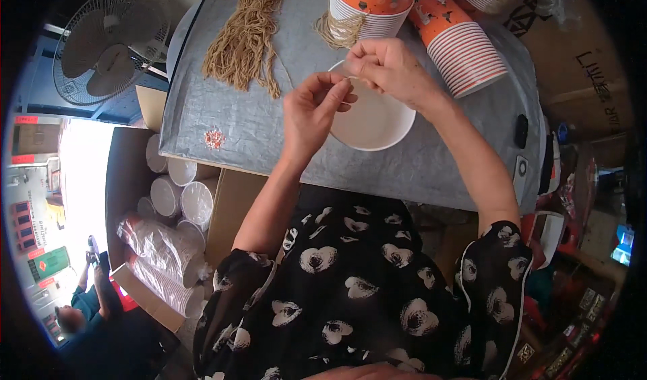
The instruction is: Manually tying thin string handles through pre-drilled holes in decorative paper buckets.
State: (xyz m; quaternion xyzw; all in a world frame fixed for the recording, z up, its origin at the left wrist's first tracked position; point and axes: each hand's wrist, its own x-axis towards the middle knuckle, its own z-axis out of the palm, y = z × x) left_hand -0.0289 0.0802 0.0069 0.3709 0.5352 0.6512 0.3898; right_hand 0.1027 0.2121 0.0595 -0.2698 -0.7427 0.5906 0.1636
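Note:
My left hand (313, 110) and my right hand (387, 70) meet over a white round paper tub (377, 120), whose open mouth faces up. Both hands are closed, with thumbs and fingertips pinched close together. Something thin and pale shows between the fingertips, too small to make out. Just beyond the hands stands a stack of orange patterned paper tubs (377, 22), with a small bunch of tan cord (342, 31) against its side. A larger bundle of tan cords (251, 36) lies at the far left of the grey-covered table.
Another stack of orange tubs (461, 46) lies tilted at the right. Small orange-white bits (214, 138) lie near the table's left edge. A black object (521, 132) sits at the right edge. Below left, an open carton (229, 208) holds several white tubs. A fan (111, 43) stands far left.

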